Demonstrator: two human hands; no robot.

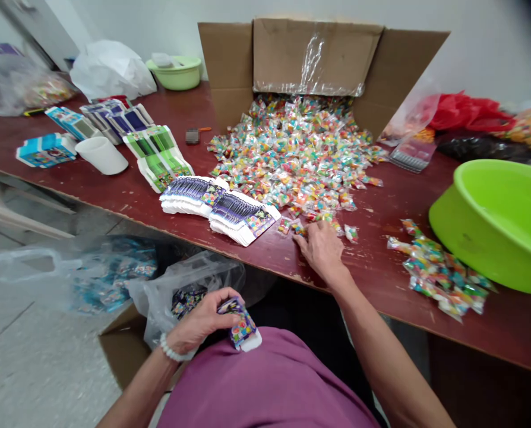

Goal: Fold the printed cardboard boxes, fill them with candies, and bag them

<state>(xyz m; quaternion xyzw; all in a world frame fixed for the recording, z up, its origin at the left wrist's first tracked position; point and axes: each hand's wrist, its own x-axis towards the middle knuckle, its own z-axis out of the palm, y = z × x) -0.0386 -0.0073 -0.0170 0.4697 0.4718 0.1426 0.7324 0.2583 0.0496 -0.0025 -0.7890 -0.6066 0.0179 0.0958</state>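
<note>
My left hand point(207, 321) grips a small purple printed box point(241, 324) in front of my shirt, with a white flap showing at its lower end. My right hand point(321, 246) rests low over the table, thumb and forefinger apart beside a small wrapped candy packet point(297, 227). Its other fingertips are partly hidden. Just beyond lies a large heap of clear-wrapped, multicoloured candy packets point(292, 154), spilling from an open cardboard box point(316, 56). Left of my right hand, flat purple cartons point(243, 217) lie fanned in two overlapping rows.
Green cartons point(161, 157), a white cup point(101, 156) and blue boxes point(47, 150) stand left on the red table point(265, 252). A green basin point(492, 226) sits right, beside loose packets point(443, 273). Below the edge, a plastic bag point(158, 297) holds purple boxes.
</note>
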